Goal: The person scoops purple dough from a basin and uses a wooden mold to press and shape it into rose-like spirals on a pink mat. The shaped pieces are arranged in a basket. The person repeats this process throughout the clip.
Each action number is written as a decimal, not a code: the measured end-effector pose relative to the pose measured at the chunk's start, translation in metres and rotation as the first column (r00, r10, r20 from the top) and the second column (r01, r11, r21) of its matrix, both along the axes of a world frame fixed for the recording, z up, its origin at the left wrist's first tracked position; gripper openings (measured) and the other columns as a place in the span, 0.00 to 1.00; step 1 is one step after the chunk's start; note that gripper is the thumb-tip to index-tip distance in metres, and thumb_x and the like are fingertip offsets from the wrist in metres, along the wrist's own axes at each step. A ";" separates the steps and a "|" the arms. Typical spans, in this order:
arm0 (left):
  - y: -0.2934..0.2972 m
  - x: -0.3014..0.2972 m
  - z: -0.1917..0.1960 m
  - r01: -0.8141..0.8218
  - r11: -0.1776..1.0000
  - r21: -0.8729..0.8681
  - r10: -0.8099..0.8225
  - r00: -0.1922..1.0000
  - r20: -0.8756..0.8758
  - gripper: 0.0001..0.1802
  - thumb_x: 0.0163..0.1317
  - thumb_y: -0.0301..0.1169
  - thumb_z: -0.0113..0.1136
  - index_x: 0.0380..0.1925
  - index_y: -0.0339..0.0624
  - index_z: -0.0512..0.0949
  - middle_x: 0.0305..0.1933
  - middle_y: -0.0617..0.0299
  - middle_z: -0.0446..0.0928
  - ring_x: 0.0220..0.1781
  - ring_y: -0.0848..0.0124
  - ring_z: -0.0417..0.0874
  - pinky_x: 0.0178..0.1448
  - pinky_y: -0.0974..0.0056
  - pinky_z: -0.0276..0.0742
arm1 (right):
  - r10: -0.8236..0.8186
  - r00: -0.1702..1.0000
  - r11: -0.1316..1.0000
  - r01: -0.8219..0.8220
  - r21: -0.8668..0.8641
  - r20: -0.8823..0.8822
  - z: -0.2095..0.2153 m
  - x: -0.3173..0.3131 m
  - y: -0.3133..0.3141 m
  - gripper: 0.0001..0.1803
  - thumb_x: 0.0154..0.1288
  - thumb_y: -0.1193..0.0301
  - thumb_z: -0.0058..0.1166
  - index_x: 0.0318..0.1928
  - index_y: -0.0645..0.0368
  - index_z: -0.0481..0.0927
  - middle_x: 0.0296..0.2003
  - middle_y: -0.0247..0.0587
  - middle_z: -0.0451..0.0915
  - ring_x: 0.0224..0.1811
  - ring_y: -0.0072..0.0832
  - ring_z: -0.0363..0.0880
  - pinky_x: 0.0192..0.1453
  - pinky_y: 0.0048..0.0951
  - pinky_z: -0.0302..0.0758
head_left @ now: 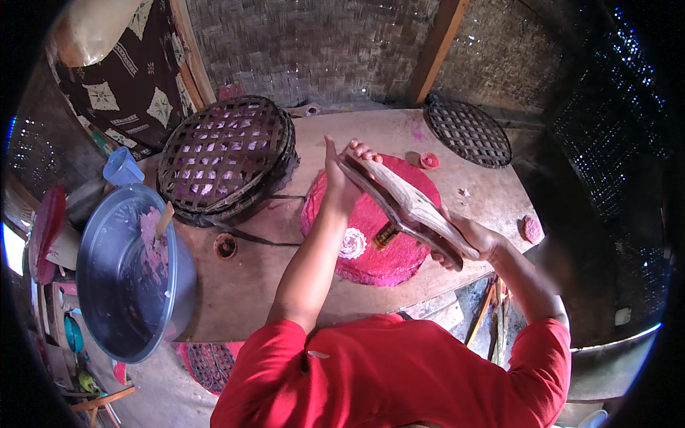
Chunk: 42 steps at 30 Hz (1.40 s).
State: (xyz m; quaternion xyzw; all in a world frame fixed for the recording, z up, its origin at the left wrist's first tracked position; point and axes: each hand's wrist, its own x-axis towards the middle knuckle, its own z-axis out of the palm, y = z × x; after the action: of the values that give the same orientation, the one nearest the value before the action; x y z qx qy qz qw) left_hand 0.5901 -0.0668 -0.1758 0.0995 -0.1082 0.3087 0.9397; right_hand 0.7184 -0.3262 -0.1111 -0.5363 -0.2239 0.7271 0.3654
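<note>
Both my hands hold a wooden hand press (417,205), two long pieces of wood lying together with a brass-coloured cylinder (386,236) sticking out below. My left hand (345,171) grips its upper left end, fingers curled over the wood and thumb raised. Around the lower right end my right hand (477,239) is closed, with fingertips showing beneath. Under the press lies a round pink-red board (389,274). A small lacy whitish coil of strands (352,243) rests on the board, left of the cylinder. What is inside the cylinder is hidden.
On the wooden table (242,314) a stack of round woven trays (225,157) stands at left. A large grey-blue basin (128,285) holds pinkish dough (152,246) and a stick. Another woven tray (467,132) lies far right; a small red cup (429,160) stands near the board.
</note>
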 end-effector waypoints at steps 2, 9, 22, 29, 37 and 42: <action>-0.002 0.009 -0.041 -0.041 0.995 -0.088 0.034 0.997 -0.071 0.30 0.63 0.67 0.46 0.27 0.51 0.71 0.24 0.70 0.69 0.31 0.72 0.72 0.48 0.60 0.69 | 0.011 0.982 0.997 0.005 -0.083 0.187 -0.006 0.000 0.003 0.45 0.69 0.30 0.21 0.48 0.60 0.75 0.26 0.41 0.77 0.22 0.27 0.77 0.25 0.30 0.75; -0.003 0.005 -0.092 -0.012 0.978 -0.207 0.029 0.997 0.076 0.30 0.66 0.66 0.40 0.27 0.51 0.70 0.24 0.70 0.69 0.29 0.72 0.70 0.46 0.61 0.68 | 0.171 0.876 0.985 -0.150 -0.083 0.450 -0.012 -0.011 0.012 0.43 0.68 0.30 0.21 0.40 0.56 0.75 0.21 0.32 0.74 0.17 0.21 0.72 0.19 0.25 0.72; -0.016 -0.003 -0.018 -0.030 0.941 -0.338 -0.015 0.991 -0.132 0.36 0.67 0.69 0.29 0.22 0.50 0.67 0.17 0.68 0.64 0.22 0.70 0.67 0.39 0.60 0.66 | 0.096 0.774 0.984 0.020 -0.176 0.625 0.034 -0.021 0.000 0.43 0.70 0.31 0.22 0.31 0.58 0.76 0.18 0.32 0.73 0.14 0.20 0.70 0.14 0.26 0.67; -0.018 -0.013 -0.011 -0.026 0.974 -0.227 0.020 0.999 -0.033 0.32 0.67 0.66 0.33 0.20 0.52 0.67 0.16 0.71 0.64 0.20 0.72 0.66 0.36 0.61 0.65 | 0.008 0.854 0.996 0.042 -0.084 0.520 0.040 -0.032 -0.011 0.42 0.70 0.32 0.28 0.34 0.61 0.77 0.17 0.33 0.72 0.14 0.22 0.70 0.16 0.25 0.68; -0.009 -0.008 0.002 -0.060 0.986 -0.157 0.057 0.998 -0.028 0.30 0.68 0.62 0.33 0.19 0.55 0.66 0.14 0.74 0.62 0.17 0.76 0.63 0.32 0.65 0.62 | -0.006 0.750 1.000 0.017 -0.010 0.661 0.033 -0.034 0.001 0.38 0.72 0.36 0.30 0.31 0.59 0.75 0.16 0.33 0.71 0.13 0.20 0.68 0.16 0.25 0.66; -0.027 -0.029 -0.010 -0.147 0.967 -0.206 0.085 0.955 -0.285 0.30 0.70 0.60 0.30 0.16 0.56 0.64 0.12 0.75 0.59 0.14 0.76 0.60 0.29 0.66 0.61 | -0.055 0.826 0.994 0.096 -0.045 0.561 0.008 -0.043 -0.016 0.40 0.71 0.34 0.32 0.26 0.60 0.75 0.13 0.32 0.69 0.11 0.20 0.67 0.13 0.25 0.63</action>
State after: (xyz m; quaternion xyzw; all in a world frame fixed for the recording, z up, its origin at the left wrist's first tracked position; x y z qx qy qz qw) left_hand 0.5614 -0.0937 -0.1853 0.0405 0.0644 0.3571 0.9310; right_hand 0.6757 -0.3420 -0.1027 -0.7465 -0.2735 0.5310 0.2932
